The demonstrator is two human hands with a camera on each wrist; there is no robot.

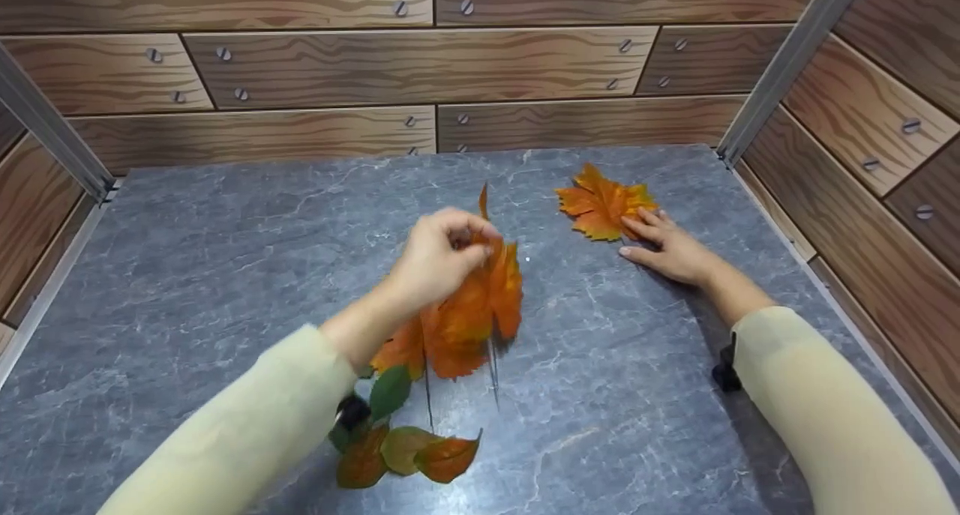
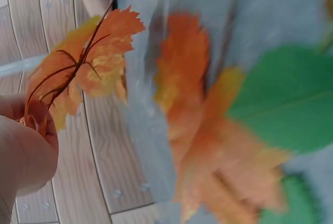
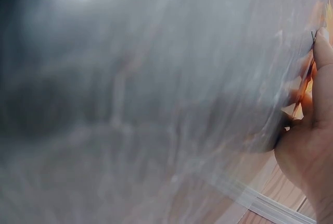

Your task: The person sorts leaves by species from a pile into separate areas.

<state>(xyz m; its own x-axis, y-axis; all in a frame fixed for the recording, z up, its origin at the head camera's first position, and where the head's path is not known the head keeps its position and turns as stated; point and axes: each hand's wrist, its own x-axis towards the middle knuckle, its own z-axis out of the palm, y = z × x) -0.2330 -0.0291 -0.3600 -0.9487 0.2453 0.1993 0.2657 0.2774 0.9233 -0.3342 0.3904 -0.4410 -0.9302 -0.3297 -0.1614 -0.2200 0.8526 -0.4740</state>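
In the head view my left hand pinches the edge of an orange maple leaf between thumb and fingers. The leaf's dark stem and veined underside show in the left wrist view, where the left hand curls at its edge. Just beneath lies another orange maple leaf, partly covered in the head view. My right hand, fingers extended, rests on the right edge of a flat orange-yellow maple leaf at the back right. The right wrist view shows only part of that hand.
Near the left sleeve lies a cluster of smaller leaves, among them a green leaf and a red-orange leaf. All lie on a grey marbled tabletop. Wood-patterned walls enclose it at the back and sides.
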